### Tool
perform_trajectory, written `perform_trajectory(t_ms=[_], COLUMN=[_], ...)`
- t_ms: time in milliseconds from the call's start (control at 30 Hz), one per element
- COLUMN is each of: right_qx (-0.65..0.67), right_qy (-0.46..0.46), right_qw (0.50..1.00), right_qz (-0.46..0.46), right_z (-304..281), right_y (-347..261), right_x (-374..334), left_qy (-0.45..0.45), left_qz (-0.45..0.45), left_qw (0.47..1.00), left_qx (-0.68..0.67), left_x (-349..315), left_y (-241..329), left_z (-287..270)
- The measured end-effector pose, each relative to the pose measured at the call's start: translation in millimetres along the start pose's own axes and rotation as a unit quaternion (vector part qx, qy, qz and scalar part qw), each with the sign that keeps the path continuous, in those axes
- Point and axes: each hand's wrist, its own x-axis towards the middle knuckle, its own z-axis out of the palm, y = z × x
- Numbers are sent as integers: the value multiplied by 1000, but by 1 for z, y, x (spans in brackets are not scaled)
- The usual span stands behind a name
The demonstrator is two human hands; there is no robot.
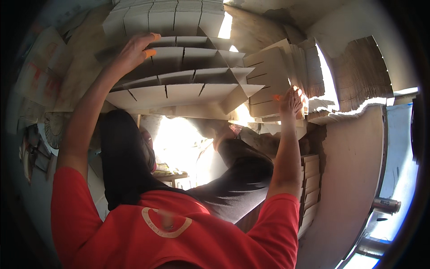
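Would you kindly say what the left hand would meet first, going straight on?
The left hand would probably meet the upright slotted cardboard strip first; depth is unclear, so it may already touch it.

Sunlight washes out the fingertips of the right hand (291, 103) at the desk's (83, 85) right end, so whether they touch the tall stack of slotted grey cardboard sheets (268, 65) cannot be told. On the left hand (134, 50), the fingers past the orange-tipped thumb and forefinger are mostly hidden. The upright grid of grey slotted cardboard strips (179, 92) hides much of the desk's top. Toward the far edge, the thick row of pale slotted cardboard (161, 18) is cut off above. The red short-sleeved shirt (121, 228) runs out below.
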Motion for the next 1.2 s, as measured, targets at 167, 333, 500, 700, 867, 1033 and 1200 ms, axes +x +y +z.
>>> perform_trajectory(t_ms=[167, 333, 500, 700, 867, 1033, 1200], right_qx=[131, 197, 328, 342, 484, 467, 429], right_qy=[78, 62, 159, 216, 96, -22, -51], right_qw=[986, 973, 929, 913, 850, 858, 881], right_qz=[73, 101, 69, -49, -183, -213, -191], right_z=[-6, -36, -67, -175, -203, -199, -183], right_y=[18, 34, 41, -23, -92, -129, -147], right_x=[6, 16, 25, 18, -3, -18, -25], left_qy=[5, -79, -216, -206, -200, -196, -202], left_qz=[-78, -106, -144, -72, -133, -156, -143], left_qw=[997, 989, 965, 976, 969, 966, 967], left_qx=[-21, -61, -22, -3, -54, -69, -60], left_x=[-23, -50, -47, -47, -50, -54, -52], left_y=[47, 89, 96, 72, 77, 82, 83], left_z=[-36, -32, -10, 6, 8, 10, 12])
